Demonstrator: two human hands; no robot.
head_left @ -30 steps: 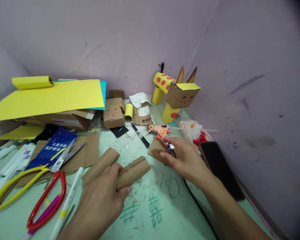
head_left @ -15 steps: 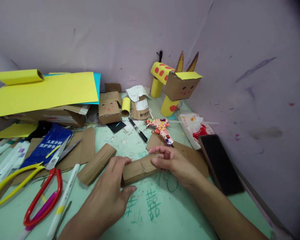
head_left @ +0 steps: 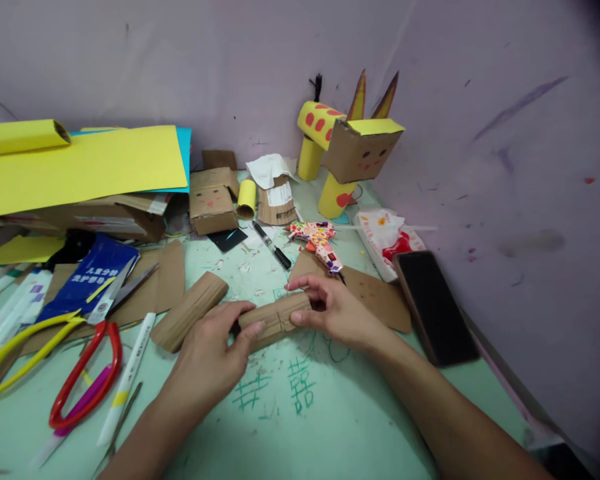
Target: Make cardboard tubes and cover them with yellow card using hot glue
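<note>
Cardboard tube [head_left: 276, 319]: brown, between both hands near the middle of the table [head_left: 370, 420], a crease crossing it; its right end lies a little farther from the wearer.
Left hand [head_left: 207, 353]: at the tube's left end, thumb laid along the upper face, forefinger curving round behind; the lower fingers are hidden, so whether they are spread I cannot tell.
Right hand [head_left: 337, 310]: pinching the tube's right end, thumb on the near side, bent fingers toward the far side.
Second tube [head_left: 190, 311]: also brown, lying slantwise on the table, just left of the held one.
Flat cardboard [head_left: 383, 301]: behind the right hand, marked with small dots.
Glue gun [head_left: 314, 233]: flower-patterned, on its side, handle reaching over the flat cardboard.
Phone [head_left: 435, 307]: dark screen upward, right of the flat cardboard.
Animal figure [head_left: 363, 157]: yellow with red spots, box head, pointed ears, standing near the wall.
Scissors [head_left: 57, 410]: at far left, one yellow handle and one red, blades lying over a blue packet [head_left: 85, 277].
White marker [head_left: 130, 373]: just right of the red handle.
Green drawings [head_left: 300, 387]: on the tabletop, nearer the wearer than the tube.
</note>
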